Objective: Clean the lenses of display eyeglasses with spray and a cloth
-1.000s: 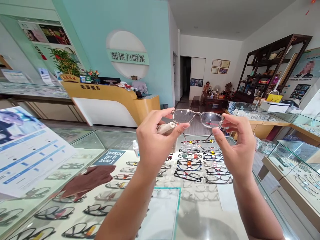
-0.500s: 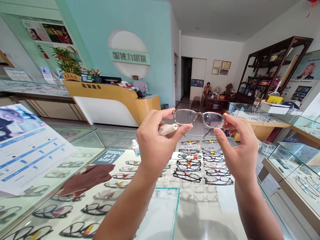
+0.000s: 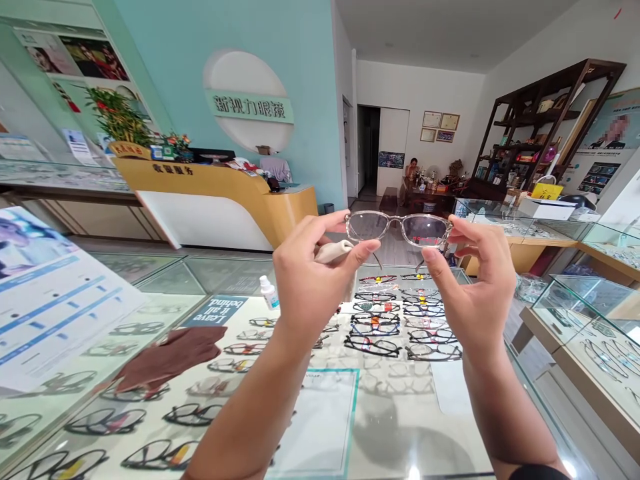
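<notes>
Held up above the glass counter is a pair of eyeglasses point(image 3: 395, 217) with a clear frame, its lenses upright and facing me. My left hand point(image 3: 313, 270) pinches the left end of the frame between thumb and fingers. A pale cloth point(image 3: 333, 251) is tucked in that same hand. The right end of the frame sits in a pinch of my right hand point(image 3: 480, 280), thumb below and fingers above. Both temple arms point away and down behind the lenses. Red lettering shows on the right lens.
Rows of eyeglasses point(image 3: 377, 325) lie on the glass counter point(image 3: 395, 440). A brown cloth point(image 3: 173, 357), a small white bottle point(image 3: 269, 293) and a printed board point(image 3: 55, 300) are at the left. A person point(image 3: 411, 170) sits far back near a wooden table.
The eyeglasses have tilted slightly and risen a little in view, and red lettering now shows on the right lens. Both hands keep their pinch. The camera view has shifted slightly.
</notes>
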The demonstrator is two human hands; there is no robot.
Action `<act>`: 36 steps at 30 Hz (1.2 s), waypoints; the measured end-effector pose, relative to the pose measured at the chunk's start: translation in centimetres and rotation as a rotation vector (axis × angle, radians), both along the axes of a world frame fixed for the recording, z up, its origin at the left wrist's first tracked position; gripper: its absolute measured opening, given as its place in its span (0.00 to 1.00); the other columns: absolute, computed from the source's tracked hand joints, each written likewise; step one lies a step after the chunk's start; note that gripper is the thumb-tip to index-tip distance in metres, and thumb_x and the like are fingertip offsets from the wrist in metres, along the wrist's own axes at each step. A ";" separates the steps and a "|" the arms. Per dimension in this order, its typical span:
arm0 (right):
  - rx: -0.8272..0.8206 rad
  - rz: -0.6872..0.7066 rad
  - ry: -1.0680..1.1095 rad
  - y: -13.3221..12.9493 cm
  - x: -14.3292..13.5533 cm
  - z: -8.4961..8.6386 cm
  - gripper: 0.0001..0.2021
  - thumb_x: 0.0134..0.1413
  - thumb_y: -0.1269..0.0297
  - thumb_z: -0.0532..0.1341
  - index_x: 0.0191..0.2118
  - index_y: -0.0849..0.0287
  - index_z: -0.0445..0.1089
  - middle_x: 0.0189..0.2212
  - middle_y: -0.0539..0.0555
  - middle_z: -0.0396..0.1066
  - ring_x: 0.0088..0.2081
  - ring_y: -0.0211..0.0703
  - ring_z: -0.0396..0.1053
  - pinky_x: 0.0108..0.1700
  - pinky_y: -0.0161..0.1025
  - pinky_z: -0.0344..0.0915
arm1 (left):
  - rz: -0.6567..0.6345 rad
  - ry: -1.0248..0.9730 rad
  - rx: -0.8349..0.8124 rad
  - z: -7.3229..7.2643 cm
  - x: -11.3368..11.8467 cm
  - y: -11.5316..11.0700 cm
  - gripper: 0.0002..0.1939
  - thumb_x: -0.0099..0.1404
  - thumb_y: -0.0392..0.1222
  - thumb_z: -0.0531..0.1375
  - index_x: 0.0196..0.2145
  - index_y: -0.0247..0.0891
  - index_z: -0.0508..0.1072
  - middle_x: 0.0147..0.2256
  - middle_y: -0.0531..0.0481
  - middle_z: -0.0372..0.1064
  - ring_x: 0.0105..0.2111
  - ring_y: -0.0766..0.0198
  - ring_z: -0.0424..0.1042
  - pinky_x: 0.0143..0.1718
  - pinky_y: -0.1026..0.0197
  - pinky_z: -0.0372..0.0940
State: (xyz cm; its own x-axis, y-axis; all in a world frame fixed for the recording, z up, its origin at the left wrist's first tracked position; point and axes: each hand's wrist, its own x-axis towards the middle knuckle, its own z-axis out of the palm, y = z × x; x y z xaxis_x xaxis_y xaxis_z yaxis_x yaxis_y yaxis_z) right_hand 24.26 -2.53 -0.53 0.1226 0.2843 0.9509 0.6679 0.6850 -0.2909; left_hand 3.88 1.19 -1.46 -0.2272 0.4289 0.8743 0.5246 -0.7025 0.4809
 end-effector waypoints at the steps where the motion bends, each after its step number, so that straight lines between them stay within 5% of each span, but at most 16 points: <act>1: 0.009 -0.006 -0.001 0.0 0.0 0.0 0.15 0.63 0.60 0.70 0.54 0.52 0.76 0.45 0.54 0.77 0.45 0.47 0.76 0.43 0.47 0.74 | -0.006 -0.003 -0.010 0.0 0.0 0.1 0.28 0.61 0.64 0.74 0.50 0.42 0.83 0.40 0.47 0.80 0.31 0.63 0.75 0.34 0.57 0.69; 9: -0.035 0.000 0.017 -0.1 0.0 0.1 0.15 0.64 0.58 0.69 0.54 0.51 0.75 0.44 0.55 0.76 0.45 0.49 0.75 0.44 0.50 0.74 | -0.016 -0.014 0.007 -0.1 0.3 0.2 0.28 0.61 0.67 0.72 0.45 0.42 0.81 0.36 0.48 0.78 0.32 0.61 0.75 0.34 0.56 0.69; 15: -0.124 0.042 0.007 0.3 0.3 0.0 0.16 0.64 0.58 0.68 0.55 0.52 0.74 0.50 0.56 0.77 0.48 0.48 0.76 0.45 0.48 0.74 | 0.057 0.016 0.180 0.2 0.4 -0.1 0.20 0.63 0.57 0.75 0.47 0.47 0.80 0.37 0.49 0.75 0.32 0.60 0.72 0.34 0.52 0.69; 21: -0.159 0.082 0.003 0.7 0.3 -0.3 0.18 0.64 0.58 0.68 0.57 0.52 0.73 0.53 0.57 0.77 0.48 0.49 0.77 0.44 0.48 0.75 | 0.093 0.018 0.320 0.3 0.3 -0.2 0.27 0.60 0.58 0.76 0.52 0.43 0.80 0.40 0.48 0.76 0.28 0.64 0.66 0.34 0.55 0.68; 31: 0.177 -0.057 -0.033 0.5 -1.1 -0.7 0.20 0.63 0.63 0.69 0.59 0.47 0.71 0.52 0.59 0.75 0.52 0.56 0.75 0.43 0.54 0.78 | -0.085 -0.062 0.027 -0.3 0.5 0.6 0.35 0.61 0.64 0.73 0.60 0.47 0.76 0.53 0.43 0.78 0.26 0.68 0.67 0.29 0.60 0.67; 36: 0.171 -0.081 -0.051 0.4 -1.2 -1.0 0.22 0.63 0.63 0.69 0.61 0.46 0.70 0.53 0.60 0.74 0.55 0.59 0.74 0.47 0.59 0.79 | -0.108 -0.078 0.014 -0.4 0.8 1.0 0.36 0.62 0.65 0.72 0.61 0.47 0.75 0.56 0.41 0.76 0.26 0.68 0.68 0.26 0.61 0.65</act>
State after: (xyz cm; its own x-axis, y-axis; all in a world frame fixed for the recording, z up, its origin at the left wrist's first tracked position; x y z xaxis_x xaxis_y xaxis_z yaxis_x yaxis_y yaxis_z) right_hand 23.05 -2.18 -1.55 0.0886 0.1096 0.9900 0.7339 0.6648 -0.1393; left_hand 4.65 2.20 -1.83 -0.2477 0.4428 0.8617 0.4066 -0.7598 0.5073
